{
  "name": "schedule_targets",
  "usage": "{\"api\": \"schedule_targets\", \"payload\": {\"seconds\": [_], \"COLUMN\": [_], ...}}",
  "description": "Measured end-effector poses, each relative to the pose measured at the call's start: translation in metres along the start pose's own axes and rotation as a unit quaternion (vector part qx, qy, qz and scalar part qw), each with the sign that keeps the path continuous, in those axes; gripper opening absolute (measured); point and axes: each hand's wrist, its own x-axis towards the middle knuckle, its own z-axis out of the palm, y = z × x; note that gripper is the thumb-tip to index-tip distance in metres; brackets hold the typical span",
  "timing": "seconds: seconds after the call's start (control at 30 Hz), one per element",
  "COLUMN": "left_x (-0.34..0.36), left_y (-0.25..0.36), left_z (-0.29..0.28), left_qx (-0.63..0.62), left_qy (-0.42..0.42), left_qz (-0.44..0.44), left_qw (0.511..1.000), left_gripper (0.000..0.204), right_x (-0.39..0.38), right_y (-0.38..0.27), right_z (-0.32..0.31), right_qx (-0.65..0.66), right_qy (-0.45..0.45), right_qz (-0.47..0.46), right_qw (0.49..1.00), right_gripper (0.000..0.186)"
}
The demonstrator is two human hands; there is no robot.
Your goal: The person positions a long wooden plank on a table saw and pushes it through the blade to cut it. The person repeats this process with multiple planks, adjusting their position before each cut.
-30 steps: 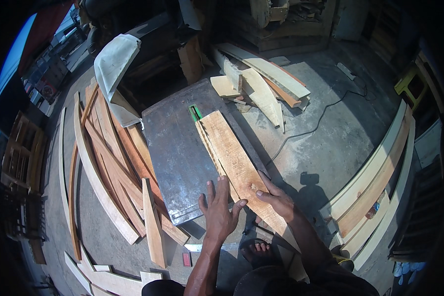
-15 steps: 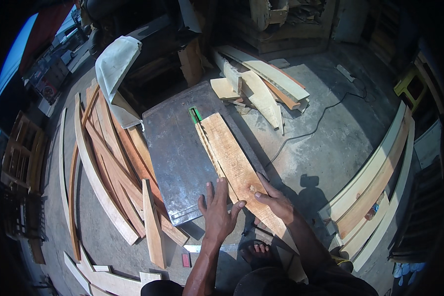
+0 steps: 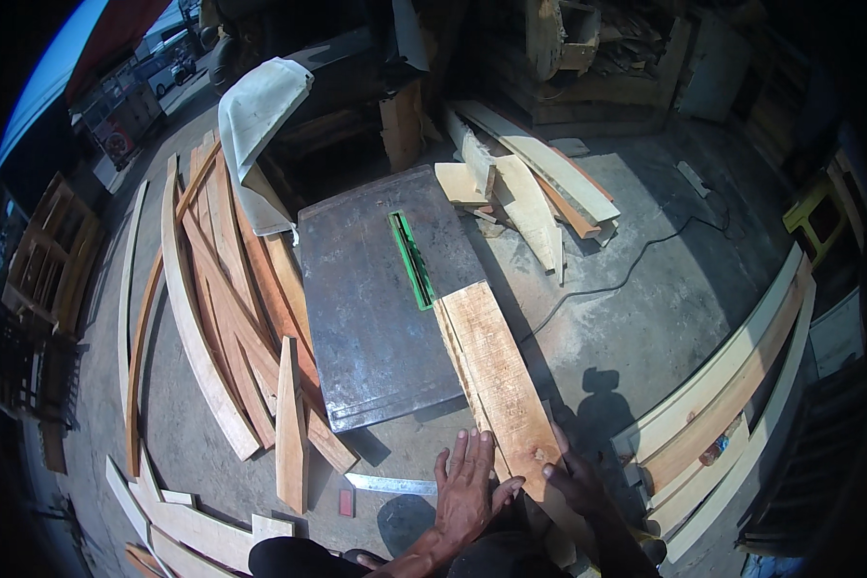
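A long wooden board (image 3: 496, 356) slants from the near right edge of the dark metal saw table (image 3: 366, 318) down toward my body. A thin dark line runs along its left side, setting off a narrow strip. My right hand (image 3: 576, 482) holds the board's near right edge, thumb on top and the other fingers mostly hidden beneath. My left hand (image 3: 467, 486) lies at the left edge with fingers stretched out and thumb reaching onto the wood. Beyond the board's far end, a green slotted insert (image 3: 412, 260) shows in the tabletop.
Long planks (image 3: 212, 289) lie on the floor left of the table. More boards (image 3: 722, 405) rest at the right, and offcuts (image 3: 520, 202) lie beyond. A dark cable (image 3: 612, 284) crosses the floor. A metal strip (image 3: 390, 484) and a red block (image 3: 347, 502) lie near my feet.
The board has slid toward me and away from the green insert, which now shows in full. Both hands have moved nearer my body with it, and the head view has shifted slightly.
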Motion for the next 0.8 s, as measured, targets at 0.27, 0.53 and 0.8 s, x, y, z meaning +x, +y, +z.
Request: {"api": "schedule_targets", "payload": {"seconds": [0.27, 0.53, 0.8], "left_x": [0.039, -0.039, -0.016], "left_y": [-0.027, 0.006, 0.001], "left_z": [-0.038, -0.010, -0.024], "left_qx": [0.052, -0.039, -0.061], "left_qy": [0.038, 0.005, 0.031], "left_qz": [-0.007, 0.009, 0.007], "left_qw": [0.998, 0.999, 0.998], "left_gripper": [0.093, 0.082, 0.076], "right_x": [0.050, -0.037, -0.006], "right_y": [-0.039, 0.003, -0.014], "right_z": [0.012, 0.003, 0.016], "right_qx": [0.120, -0.006, -0.036], "right_qy": [-0.051, -0.030, 0.002], "right_qz": [0.094, 0.074, -0.030], "right_qw": [0.987, 0.997, 0.999], "right_gripper": [0.083, 0.081, 0.077]}}
